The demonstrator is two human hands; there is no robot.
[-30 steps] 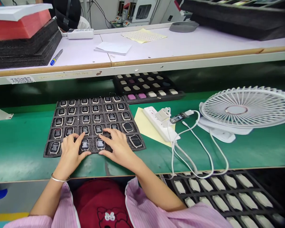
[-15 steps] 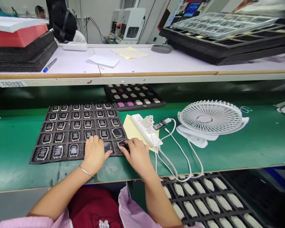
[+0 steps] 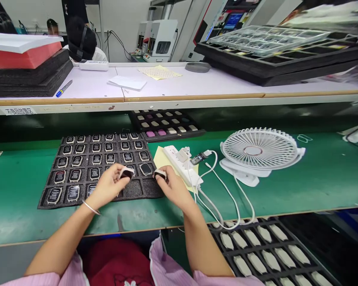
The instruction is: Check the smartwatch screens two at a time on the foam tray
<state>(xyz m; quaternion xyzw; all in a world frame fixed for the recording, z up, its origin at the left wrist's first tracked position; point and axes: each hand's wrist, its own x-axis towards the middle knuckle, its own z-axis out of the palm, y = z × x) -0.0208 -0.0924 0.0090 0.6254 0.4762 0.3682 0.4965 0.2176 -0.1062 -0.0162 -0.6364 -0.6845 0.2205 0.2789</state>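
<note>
Pinched in my left hand (image 3: pixel 109 183) is a smartwatch case (image 3: pixel 127 172) with a dark screen, tilted and raised over the front of the foam tray (image 3: pixel 131 190). My right hand (image 3: pixel 176 186) grips a second smartwatch case (image 3: pixel 160 174) just above the tray's right edge. Two bare pockets show at the front right of the tray. Most other pockets hold strapless watches, many with lit text on their screens; one watch (image 3: pixel 145 169) near my right hand has a blank screen. My left hand hides part of the front row.
A white power strip (image 3: pixel 179 163) with cables lies right of the tray, beside a white fan (image 3: pixel 256 149). Another tray (image 3: pixel 170 127) sits under the shelf (image 3: pixel 167 85). A tray of pale pieces (image 3: pixel 265 250) is below the bench edge. Foam stacks stand on the shelf.
Both hands have lifted a watch out of its front-row pocket, leaving those two pockets bare. My left hand has shifted slightly left; the view has tilted up a little.
</note>
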